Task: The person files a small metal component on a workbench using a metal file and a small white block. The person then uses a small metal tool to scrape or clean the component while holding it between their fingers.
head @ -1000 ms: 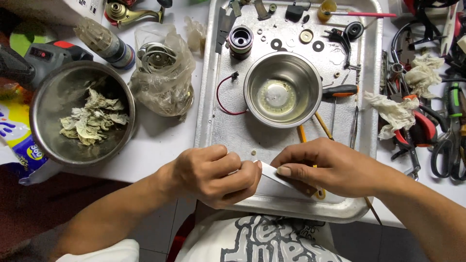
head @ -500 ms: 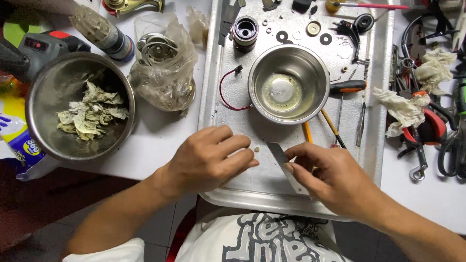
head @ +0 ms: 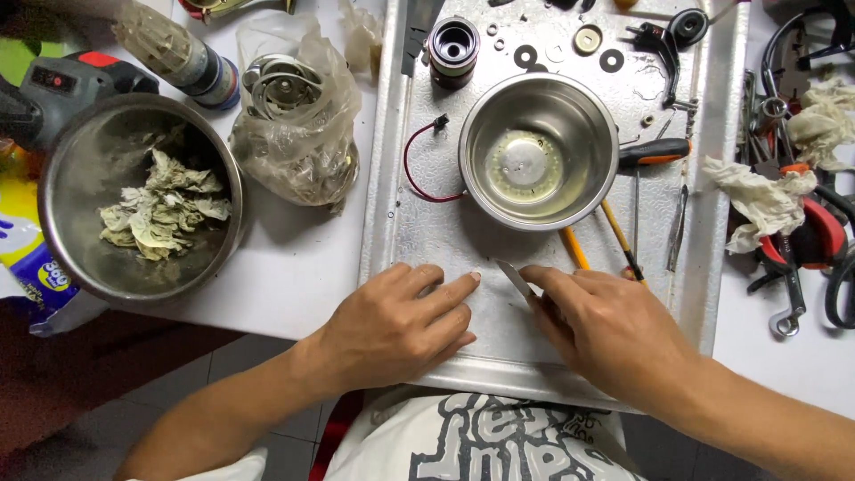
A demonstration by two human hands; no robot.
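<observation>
My left hand point(head: 396, 325) lies palm down on the metal tray point(head: 419, 187), fingers together, its index fingertip pressing on the tray surface beside the blade. My right hand point(head: 601, 325) grips a small knife, whose thin grey blade point(head: 514, 277) points up and left toward the left index fingertip. What lies under that fingertip is too small to tell. A steel bowl point(head: 539, 150) holding a round pale disc stands on the tray just beyond both hands.
On the tray lie a red wire point(head: 414, 169), a black cylinder point(head: 453, 49), washers, an orange-handled screwdriver point(head: 655, 152) and pencils. A larger steel bowl point(head: 134, 209) of crumpled paper, a plastic bag point(head: 294, 120) and a drill stand left. Pliers, a wrench and rags lie right.
Both hands spread apart from a joined grip near the tray's front edge. The left hand flattened onto the tray, and the right hand now shows the knife blade pointing toward it.
</observation>
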